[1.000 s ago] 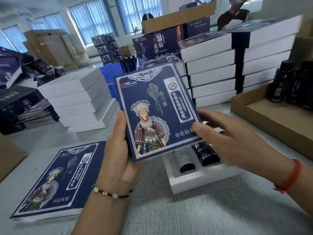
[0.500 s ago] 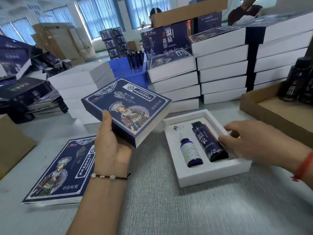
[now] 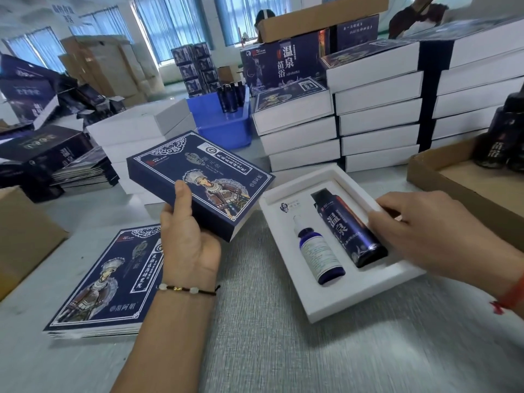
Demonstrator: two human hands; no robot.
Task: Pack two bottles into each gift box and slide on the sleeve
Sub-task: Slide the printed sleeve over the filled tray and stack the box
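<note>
A grey, finely ribbed table [image 3: 283,350] fills the foreground. On it sits an open white box [image 3: 289,276], turned at a slant, with 2 bottles lying side by side in its white insert: a small bottle [image 3: 317,251] with a pale label on the left and a dark bottle [image 3: 348,225] with white characters on the right.

The left hand [image 3: 188,242] holds a navy printed sleeve [image 3: 198,180] above the table, just left of the box. The thumb lies flat on the sleeve's printed face and the fingers are hidden beneath it, so the grip is a pinch between thumb and underside. A beaded cord circles that wrist.

The right hand [image 3: 431,234] rests at the box's right rim, its fingers [image 3: 380,222] loosely bent and touching the dark bottle and the insert edge; whether they actually grip anything cannot be told. A red cord is on that wrist.

Left of the forearm lies a flat pile of folded sleeves [image 3: 105,282]. Behind stand stacks of white boxes [image 3: 377,114], some already sleeved. A blue crate [image 3: 221,123] holds dark bottles, and a shallow cardboard tray [image 3: 465,188] at right holds more. Brown cartons [image 3: 99,66] line the far wall under windows with blue blinds [image 3: 170,26]. Another person is partly visible beyond the stacks.
</note>
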